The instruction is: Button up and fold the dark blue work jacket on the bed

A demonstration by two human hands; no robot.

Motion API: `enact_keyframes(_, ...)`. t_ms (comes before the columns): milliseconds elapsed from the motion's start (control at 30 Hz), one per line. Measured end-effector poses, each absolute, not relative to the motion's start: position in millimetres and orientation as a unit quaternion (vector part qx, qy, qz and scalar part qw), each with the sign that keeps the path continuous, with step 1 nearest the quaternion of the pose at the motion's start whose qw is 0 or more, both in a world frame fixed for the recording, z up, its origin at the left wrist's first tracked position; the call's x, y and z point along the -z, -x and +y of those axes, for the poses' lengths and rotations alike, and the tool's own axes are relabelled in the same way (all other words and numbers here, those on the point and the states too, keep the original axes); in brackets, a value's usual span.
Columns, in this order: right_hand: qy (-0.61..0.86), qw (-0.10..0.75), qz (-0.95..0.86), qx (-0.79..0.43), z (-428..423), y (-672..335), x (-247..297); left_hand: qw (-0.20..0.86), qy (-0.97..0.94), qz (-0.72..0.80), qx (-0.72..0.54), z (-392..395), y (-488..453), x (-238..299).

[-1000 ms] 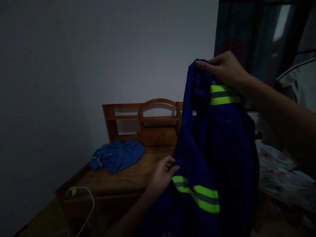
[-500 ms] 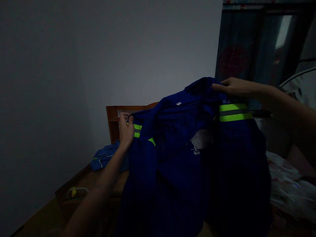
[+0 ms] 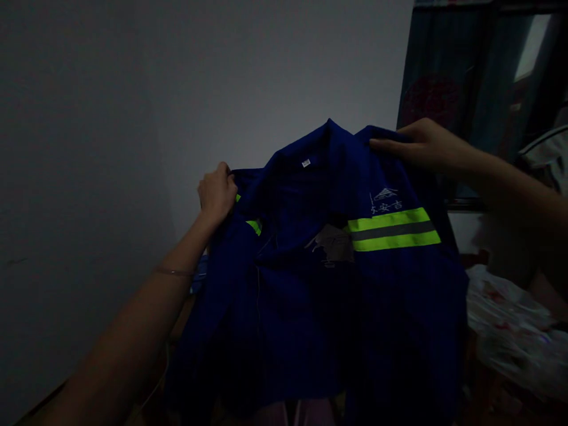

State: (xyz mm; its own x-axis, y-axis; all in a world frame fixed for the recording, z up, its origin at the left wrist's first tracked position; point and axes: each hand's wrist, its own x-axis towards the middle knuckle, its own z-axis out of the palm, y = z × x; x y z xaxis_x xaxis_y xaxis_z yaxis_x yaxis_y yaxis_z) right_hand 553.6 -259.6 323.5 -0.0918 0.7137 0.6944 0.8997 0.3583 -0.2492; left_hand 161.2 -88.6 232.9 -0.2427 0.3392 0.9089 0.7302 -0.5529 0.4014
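A dark blue work jacket [image 3: 310,296] with yellow-green reflective stripes hangs spread out in front of me, its collar up and its front facing me. My left hand [image 3: 216,192] is closed on its left shoulder. My right hand [image 3: 421,145] grips the right shoulder, fingers pressed onto the cloth. A white logo sits above the stripe on the right chest. The jacket hides the table behind it.
A plain grey wall fills the left and back. A dark curtain [image 3: 448,71] hangs at the upper right. Crumpled clear plastic [image 3: 510,319] lies at the lower right. The room is dim.
My left hand rose from the jacket's lower edge to its left shoulder, and the jacket went from hanging by one shoulder to being spread wide between both hands.
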Motion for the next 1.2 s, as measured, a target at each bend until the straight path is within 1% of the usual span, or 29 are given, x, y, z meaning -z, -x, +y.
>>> enact_keyframes(67,0.501,0.377,-0.731,0.269,-258,-542,-324,0.039,0.593,-0.467,0.655,-78,-166,-221)
enact_keyframes(133,0.453,0.367,-0.712,0.391,-255,-531,-324,-0.071,0.599,-0.443,0.663,-76,-178,-206)
enact_keyframes(167,0.445,0.361,-0.695,0.434,-254,-526,-324,-0.100,0.610,-0.418,0.666,-76,-185,-198)
enact_keyframes(200,0.448,0.354,-0.677,0.465,-252,-521,-324,-0.102,0.624,-0.392,0.668,-78,-193,-190)
enact_keyframes(267,0.461,0.342,-0.649,0.499,-250,-512,-322,-0.039,0.653,-0.360,0.665,-82,-208,-174)
enact_keyframes(367,0.465,0.334,-0.639,0.513,-249,-502,-319,0.087,0.658,-0.406,0.629,-81,-220,-154)
enact_keyframes(433,0.470,0.326,-0.639,0.514,-250,-500,-317,0.125,0.651,-0.470,0.583,-77,-222,-146)
enact_keyframes(500,0.480,0.317,-0.640,0.510,-250,-502,-315,0.132,0.648,-0.531,0.530,-74,-219,-143)
enact_keyframes(567,0.490,0.314,-0.643,0.498,-249,-509,-312,0.146,0.637,-0.572,0.495,-78,-215,-147)
enact_keyframes(733,0.527,0.294,-0.648,0.464,-235,-536,-304,0.257,0.621,-0.584,0.456,-110,-206,-177)
enact_keyframes(833,0.553,0.286,-0.638,0.453,-225,-548,-300,0.249,0.659,-0.565,0.430,-130,-197,-203)
enact_keyframes(900,0.567,0.282,-0.627,0.455,-220,-552,-298,0.197,0.696,-0.548,0.420,-140,-190,-222)
enact_keyframes(933,0.572,0.279,-0.621,0.457,-219,-553,-298,0.142,0.720,-0.542,0.410,-143,-186,-230)
enact_keyframes(967,0.577,0.277,-0.615,0.460,-218,-554,-298,0.061,0.743,-0.537,0.393,-147,-183,-238)
enact_keyframes(1033,0.584,0.275,-0.609,0.460,-218,-556,-297,-0.141,0.769,-0.513,0.355,-152,-179,-250)
enact_keyframes(1100,0.587,0.282,-0.613,0.447,-218,-558,-298,-0.315,0.755,-0.462,0.343,-156,-178,-256)
enact_keyframes(1133,0.586,0.289,-0.617,0.439,-217,-558,-298,-0.372,0.739,-0.434,0.357,-156,-178,-256)
enact_keyframes(1200,0.583,0.304,-0.624,0.423,-217,-558,-298,-0.422,0.699,-0.362,0.450,-156,-182,-254)
